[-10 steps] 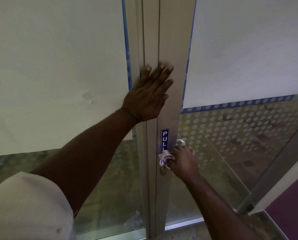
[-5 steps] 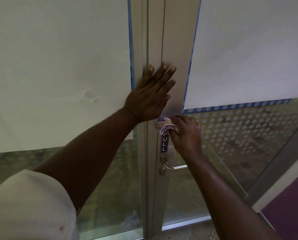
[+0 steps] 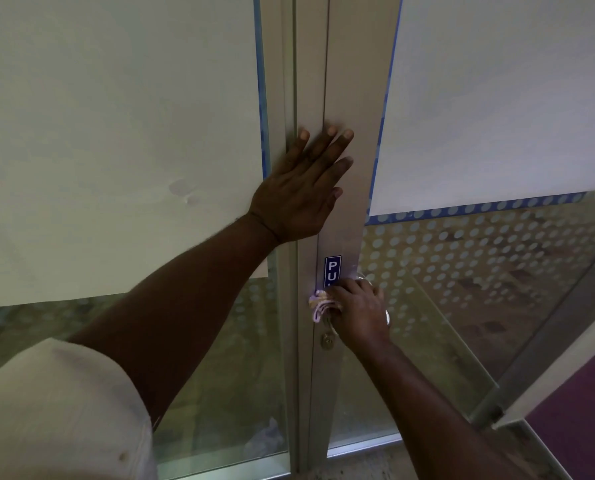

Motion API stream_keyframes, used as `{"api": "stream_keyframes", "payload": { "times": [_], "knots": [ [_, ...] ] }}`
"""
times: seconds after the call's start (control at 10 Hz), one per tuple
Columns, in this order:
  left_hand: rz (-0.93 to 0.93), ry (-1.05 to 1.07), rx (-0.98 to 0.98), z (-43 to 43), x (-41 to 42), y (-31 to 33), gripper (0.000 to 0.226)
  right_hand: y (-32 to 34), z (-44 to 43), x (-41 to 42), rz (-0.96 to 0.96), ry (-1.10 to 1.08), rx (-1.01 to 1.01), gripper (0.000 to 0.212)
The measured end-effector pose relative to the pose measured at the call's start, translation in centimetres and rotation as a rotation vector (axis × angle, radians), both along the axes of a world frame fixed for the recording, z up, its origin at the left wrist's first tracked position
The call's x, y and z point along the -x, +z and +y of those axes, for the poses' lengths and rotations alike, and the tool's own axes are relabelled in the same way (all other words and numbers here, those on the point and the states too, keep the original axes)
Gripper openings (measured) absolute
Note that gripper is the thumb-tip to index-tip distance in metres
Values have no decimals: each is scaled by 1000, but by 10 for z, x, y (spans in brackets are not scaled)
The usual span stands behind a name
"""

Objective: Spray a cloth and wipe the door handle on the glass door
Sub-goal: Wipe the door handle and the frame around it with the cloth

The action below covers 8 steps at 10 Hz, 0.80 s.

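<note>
The right hand (image 3: 358,311) presses a bunched cloth (image 3: 318,304) against the door handle (image 3: 330,329); the left hand (image 3: 303,192) lies flat on the frame (image 3: 355,81).

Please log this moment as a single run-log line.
step: wiping handle | right hand: cloth on door handle | left hand: flat on door frame

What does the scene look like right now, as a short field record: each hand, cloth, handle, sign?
left hand: left hand flat, fingers spread, pressed on the grey metal door frame
right hand: right hand in a closed grip on the cloth, at handle height
cloth: bunched pale pink and white cloth, pressed against the frame
handle: silver metal lever door handle, mostly hidden by the right hand
sign: blue PULL sticker, lower letters covered
lock: round brass keyhole below the cloth
</note>
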<state>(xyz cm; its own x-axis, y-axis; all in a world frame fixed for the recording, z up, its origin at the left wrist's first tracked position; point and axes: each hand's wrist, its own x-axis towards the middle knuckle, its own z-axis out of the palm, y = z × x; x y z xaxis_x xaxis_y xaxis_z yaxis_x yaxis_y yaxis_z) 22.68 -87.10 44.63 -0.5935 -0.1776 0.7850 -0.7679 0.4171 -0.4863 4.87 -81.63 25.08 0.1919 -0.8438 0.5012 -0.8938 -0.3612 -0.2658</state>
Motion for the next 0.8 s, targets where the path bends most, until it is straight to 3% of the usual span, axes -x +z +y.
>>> {"api": "stream_keyframes", "payload": {
  "times": [0.2,0.5,0.7,0.8],
  "knots": [
    [4,-3,2,-1,1,0,49,-10,6,-17,125,22,81,20],
    [12,-14,10,-1,0,-1,49,-30,15,-15,278,86,-12,36],
    [3,-16,14,-2,0,-2,50,-7,8,1,67,40,47,43],
    [5,-16,19,-3,0,-2,50,13,4,9,-154,-31,112,41]
  ]
}}
